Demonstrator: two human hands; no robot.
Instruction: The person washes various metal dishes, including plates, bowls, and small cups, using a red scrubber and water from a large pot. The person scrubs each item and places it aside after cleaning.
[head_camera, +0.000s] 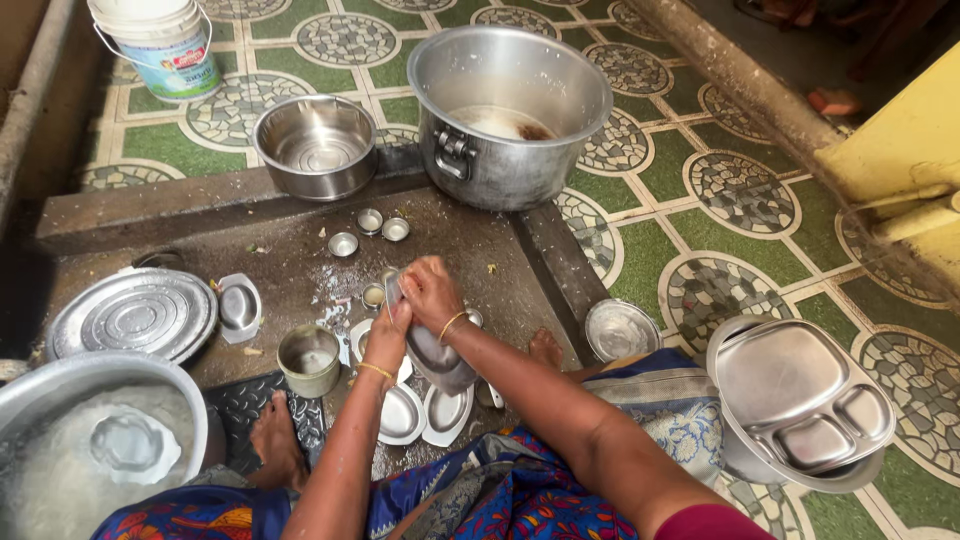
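Down by her knees the left hand (388, 335) has its grip closed on the rim of a small oblong steel dish (437, 352) while the right hand (432, 292) presses closed on its upper end, above the wet stone washing slab (290, 255), with a big steel pot (508, 112) beyond

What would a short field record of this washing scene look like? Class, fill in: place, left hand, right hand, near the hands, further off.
place: stone slab set in a green tiled floor
left hand: grips the steel vessel from below
right hand: pressed on the vessel's top, as if rubbing
near the hands: steel cup, oval plates, small bowls
further off: big pot, steel bowl, round lid, tray, white bucket
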